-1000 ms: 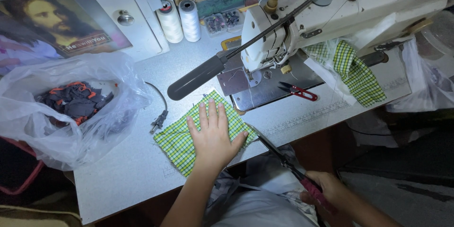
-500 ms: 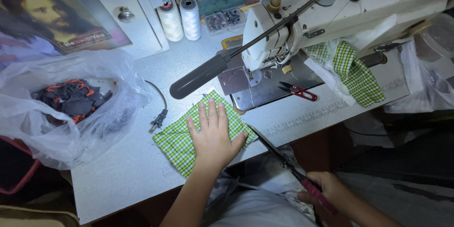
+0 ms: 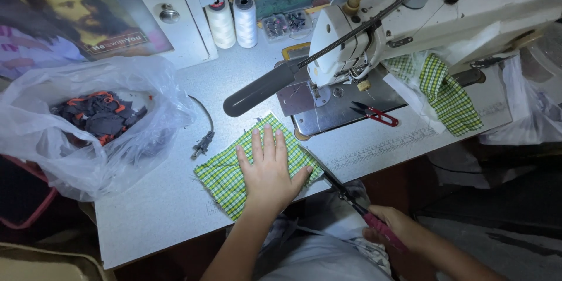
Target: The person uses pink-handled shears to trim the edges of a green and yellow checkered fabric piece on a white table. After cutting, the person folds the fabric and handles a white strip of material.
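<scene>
Left hand (image 3: 268, 167) lies flat, fingers spread, on the green-and-white checked fabric square (image 3: 225, 172) at the grey table's front edge (image 3: 146, 211), pinning it against shifting. Right hand (image 3: 393, 229) is closed around red-handled scissors (image 3: 342, 186), blades at the cloth's right edge, lined up along it.

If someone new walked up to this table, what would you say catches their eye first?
Probably the left hand pressed flat on a green checked cloth near the table's front edge, while the right hand holds scissors at the cloth's right edge. Behind them stands a white sewing machine, and at the left a clear plastic bag of dark scraps.
</scene>
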